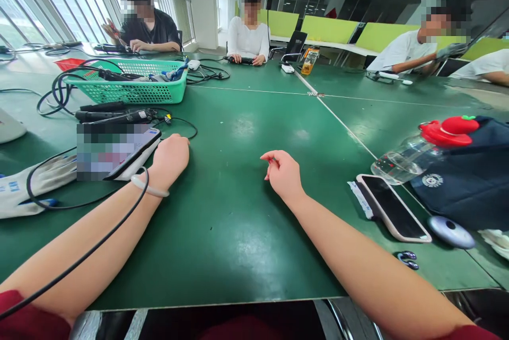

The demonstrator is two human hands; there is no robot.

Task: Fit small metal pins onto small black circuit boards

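Observation:
My left hand (pixel 172 157) is closed in a fist on the green table (pixel 238 207), just right of a phone (pixel 137 151) with a lit screen. Its fingers are folded out of sight, and nothing sticks out of it. A pale bangle (pixel 150 186) circles the wrist, and a black cable (pixel 99 244) runs across the forearm. Over the middle of the table is my right hand (pixel 284 173). Its fingers are loosely bent and partly apart, pointing left, with red showing near the fingertips; no object shows in it.
At left are white gloves (pixel 43 181), black devices (pixel 115 114) and a green basket (pixel 135 93) with cables. A clear bottle (pixel 409 157), dark bag (pixel 473 181), pink-cased phone (pixel 393 207) and oval case (pixel 451 231) lie at right. Several people sit across the table.

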